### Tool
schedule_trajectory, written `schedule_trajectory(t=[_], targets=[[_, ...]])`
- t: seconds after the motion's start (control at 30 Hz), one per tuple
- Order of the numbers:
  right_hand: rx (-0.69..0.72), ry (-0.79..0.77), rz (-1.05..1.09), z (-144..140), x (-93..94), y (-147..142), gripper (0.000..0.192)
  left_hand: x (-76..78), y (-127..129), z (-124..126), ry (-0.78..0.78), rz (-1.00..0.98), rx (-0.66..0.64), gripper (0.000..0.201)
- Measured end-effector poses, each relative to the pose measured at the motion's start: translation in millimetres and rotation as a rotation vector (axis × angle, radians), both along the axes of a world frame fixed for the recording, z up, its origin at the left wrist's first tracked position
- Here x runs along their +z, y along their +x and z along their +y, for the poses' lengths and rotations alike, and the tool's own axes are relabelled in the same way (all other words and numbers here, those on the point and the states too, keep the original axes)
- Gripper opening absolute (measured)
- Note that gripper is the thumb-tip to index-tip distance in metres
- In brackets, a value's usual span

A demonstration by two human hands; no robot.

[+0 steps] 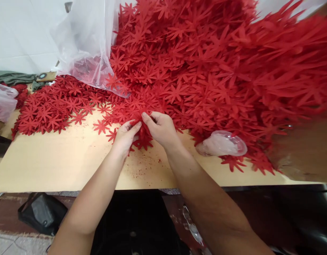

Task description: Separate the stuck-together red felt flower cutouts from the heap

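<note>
Both hands meet over the tabletop at the near edge of a big heap of red flower-shaped cut-outs. My left hand pinches a red flower cut-out between thumb and fingers. From the other side, my right hand closes thumb and forefinger on what looks like the same red piece. Its outline is partly hidden by my fingers. More red cut-outs lie just under and between the hands. A few single ones rest left of my left hand.
A smaller pile of darker red cut-outs lies at the left. A clear plastic bag stands behind it. Right of my hands, a clear plastic cup lies on its side. Red crumbs dot the wooden table. A black bag sits below.
</note>
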State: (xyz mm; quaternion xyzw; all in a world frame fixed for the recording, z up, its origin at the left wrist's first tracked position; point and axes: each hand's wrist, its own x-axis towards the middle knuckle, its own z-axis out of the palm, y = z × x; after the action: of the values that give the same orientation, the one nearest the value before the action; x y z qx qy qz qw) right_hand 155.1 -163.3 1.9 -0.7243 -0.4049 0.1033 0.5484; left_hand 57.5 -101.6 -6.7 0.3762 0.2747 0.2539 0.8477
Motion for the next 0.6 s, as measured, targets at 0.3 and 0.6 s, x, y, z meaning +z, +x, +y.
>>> schedule_trajectory(t=[0.3, 0.6], targets=[[0.199, 0.057, 0.043, 1, -4.8, 5, 0.032, -6.2, 5, 8, 0.217, 0.029, 0.203, 0.006], [0.102, 0.118, 0.187, 12, -6.8, -4, 0.006, -12.4, 7, 8, 0.486, 0.160, 0.214, 0.012]])
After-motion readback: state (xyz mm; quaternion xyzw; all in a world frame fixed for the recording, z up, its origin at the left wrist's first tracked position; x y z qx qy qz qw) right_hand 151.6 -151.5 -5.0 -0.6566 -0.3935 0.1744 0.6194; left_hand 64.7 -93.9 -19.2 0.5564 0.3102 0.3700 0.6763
